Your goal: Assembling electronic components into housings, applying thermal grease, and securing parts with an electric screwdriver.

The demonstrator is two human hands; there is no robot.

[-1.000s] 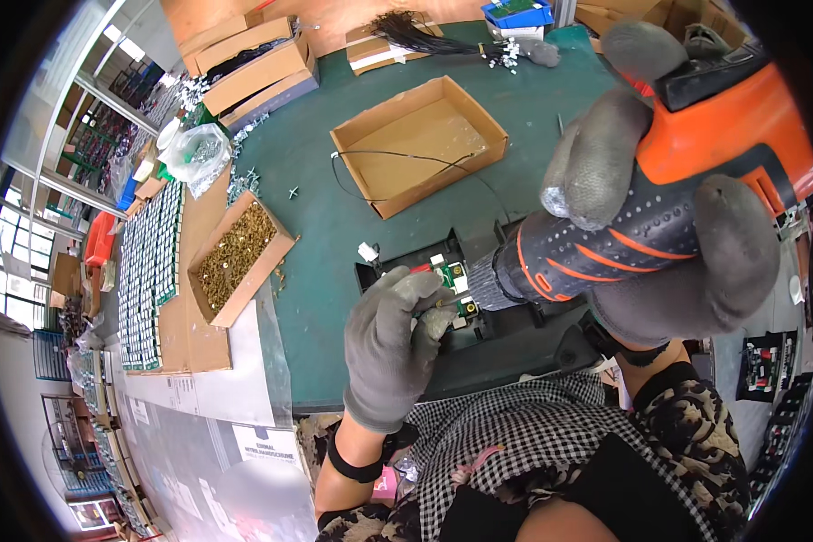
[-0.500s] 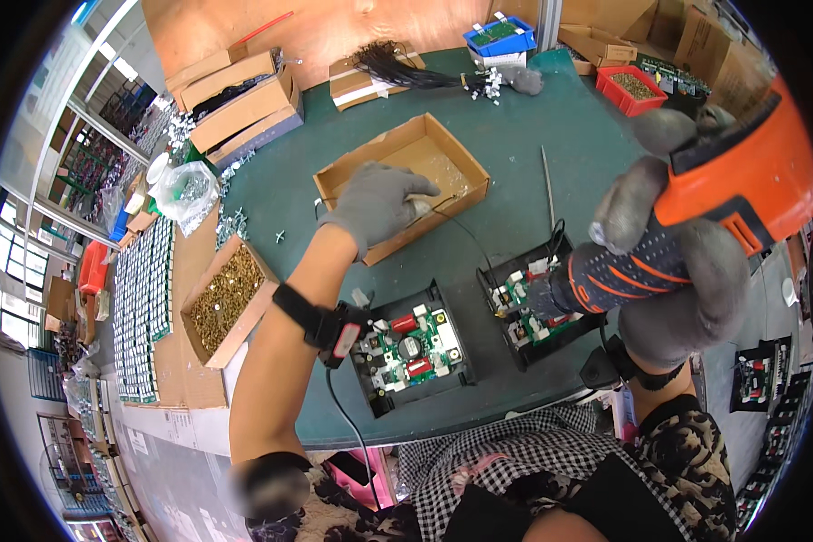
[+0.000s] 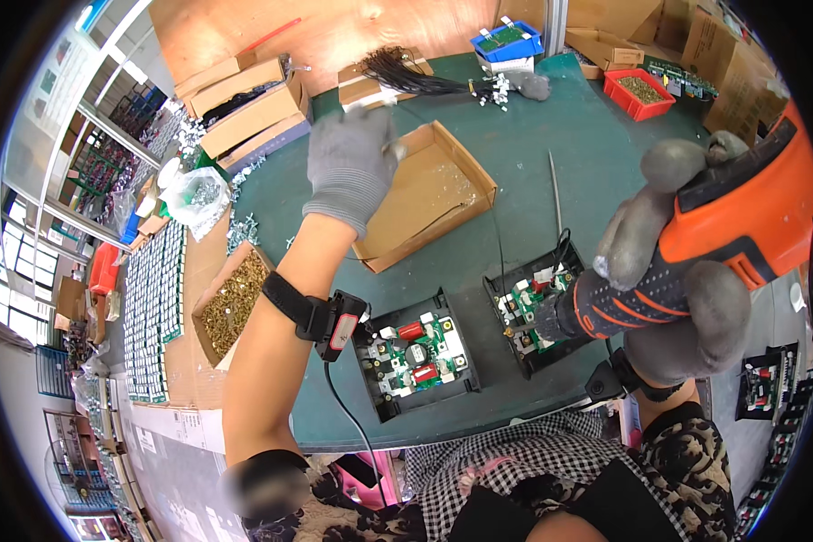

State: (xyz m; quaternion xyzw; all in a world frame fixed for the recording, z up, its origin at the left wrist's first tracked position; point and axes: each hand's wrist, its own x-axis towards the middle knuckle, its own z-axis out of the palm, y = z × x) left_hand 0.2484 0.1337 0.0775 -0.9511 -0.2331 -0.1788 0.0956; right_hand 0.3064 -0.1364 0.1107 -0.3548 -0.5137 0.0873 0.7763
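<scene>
Electric screwdriver (image 3: 696, 262) (orange and black) sits clamped in the gloved right hand (image 3: 673, 298), tip over a circuit board (image 3: 533, 303); left hand (image 3: 348, 163), loosely curled, holds nothing above the cardboard box (image 3: 425, 194).

A: The light is bright and even, plain daylight by the look of it. The windows (image 3: 14, 298) at the far left edge are washed out nearly white.

B: Shadows are soft. There is a faint one under the raised left hand (image 3: 348, 163) on the cardboard box (image 3: 429, 194), and a darker patch on the green table (image 3: 533, 154) near the drill (image 3: 696, 262).

A: The drill and the right hand (image 3: 677, 271) sit close to the lens and look swollen and slightly soft. The circuit boards (image 3: 415, 348) are sharp.

B: Straight edges bow toward the rim, and a black ring frames the round picture. A smeared, blurred patch sits by the left elbow (image 3: 262, 474).
</scene>
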